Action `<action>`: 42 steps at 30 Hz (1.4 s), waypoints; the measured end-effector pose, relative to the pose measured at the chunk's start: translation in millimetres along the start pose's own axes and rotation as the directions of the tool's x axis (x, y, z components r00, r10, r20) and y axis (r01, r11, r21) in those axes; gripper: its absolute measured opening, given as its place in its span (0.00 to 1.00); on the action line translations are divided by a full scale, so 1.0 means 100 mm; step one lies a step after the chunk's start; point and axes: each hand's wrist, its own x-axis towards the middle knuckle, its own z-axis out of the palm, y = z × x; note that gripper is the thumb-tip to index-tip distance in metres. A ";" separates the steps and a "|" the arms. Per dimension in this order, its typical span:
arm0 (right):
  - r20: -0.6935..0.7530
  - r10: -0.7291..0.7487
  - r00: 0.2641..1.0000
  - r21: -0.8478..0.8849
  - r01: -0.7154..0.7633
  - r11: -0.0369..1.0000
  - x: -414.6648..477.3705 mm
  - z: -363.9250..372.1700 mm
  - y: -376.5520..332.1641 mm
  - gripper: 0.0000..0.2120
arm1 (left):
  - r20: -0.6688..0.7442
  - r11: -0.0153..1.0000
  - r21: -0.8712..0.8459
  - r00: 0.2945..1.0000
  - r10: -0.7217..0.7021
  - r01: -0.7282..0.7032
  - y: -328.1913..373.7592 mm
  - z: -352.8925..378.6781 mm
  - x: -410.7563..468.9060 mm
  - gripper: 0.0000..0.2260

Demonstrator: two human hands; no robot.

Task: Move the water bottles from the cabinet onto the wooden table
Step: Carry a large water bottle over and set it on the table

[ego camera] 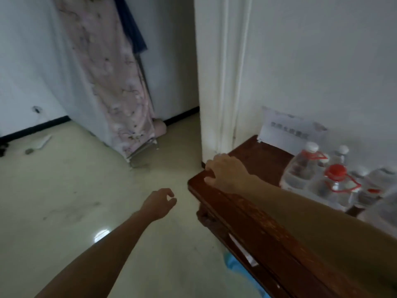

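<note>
A dark wooden table runs along the right side against a white wall. Several clear water bottles stand on it at the right: a large one with a white cap, a large one with a red cap and red handle, and smaller ones behind. My right hand rests on the table's near left corner, fingers curled over the edge, holding nothing. My left hand hangs over the floor left of the table, empty, fingers loosely curled apart. No cabinet shows in the head view.
A white wall corner rises just behind the table's corner. A pink flowered cloth hangs on a metal rack at the back left. A white sign leans on the wall. Pale glossy floor spreads to the left.
</note>
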 end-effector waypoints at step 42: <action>0.527 -0.850 -0.017 -0.035 0.999 -0.041 3.06 2.42 -11.07 0.15 | 0.099 0.080 -0.217 0.104 -0.990 0.973 -8.17 -1.97 -4.49 0.18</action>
